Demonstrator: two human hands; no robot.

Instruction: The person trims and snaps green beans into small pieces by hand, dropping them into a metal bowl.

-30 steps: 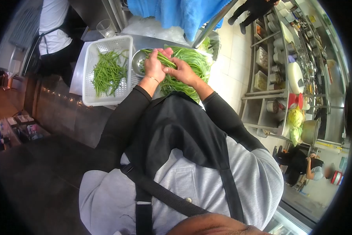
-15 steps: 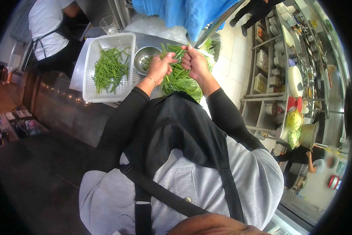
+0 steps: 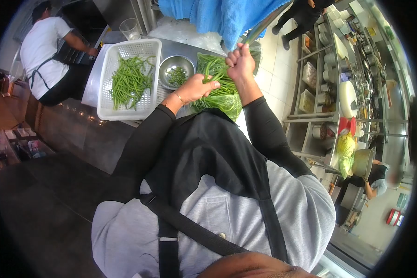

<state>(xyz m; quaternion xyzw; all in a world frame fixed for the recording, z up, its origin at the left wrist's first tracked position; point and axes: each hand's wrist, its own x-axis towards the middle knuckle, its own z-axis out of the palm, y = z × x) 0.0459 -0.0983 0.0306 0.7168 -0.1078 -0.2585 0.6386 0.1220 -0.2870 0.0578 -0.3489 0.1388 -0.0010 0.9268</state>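
Observation:
My left hand (image 3: 195,88) is closed around a few green beans (image 3: 207,69), its thumb pointing right. Beside it, my right hand (image 3: 241,64) is raised with curled fingers, and whatever it may hold is hidden. Both are over a clear plastic bag (image 3: 222,103) filled with long green beans. Left of the bag, a round metal bowl (image 3: 184,62) contains small green bean ends (image 3: 176,75). A white perforated basket (image 3: 102,92) farther left holds a heap of green beans (image 3: 130,85).
Blue cloths (image 3: 222,18) hang just beyond my hands. Behind the bowl are crumpled clear plastic (image 3: 190,34) and a clear cup (image 3: 130,28). A co-worker in white (image 3: 44,48) stands at left. Shelves (image 3: 310,116) with containers run along the right, where another person carries a pot (image 3: 363,162).
My hands have moved apart: the right up toward the blue cloths, the left lower over the bag. The left co-worker has shifted, reaching an arm out. The person at right has moved with the pot.

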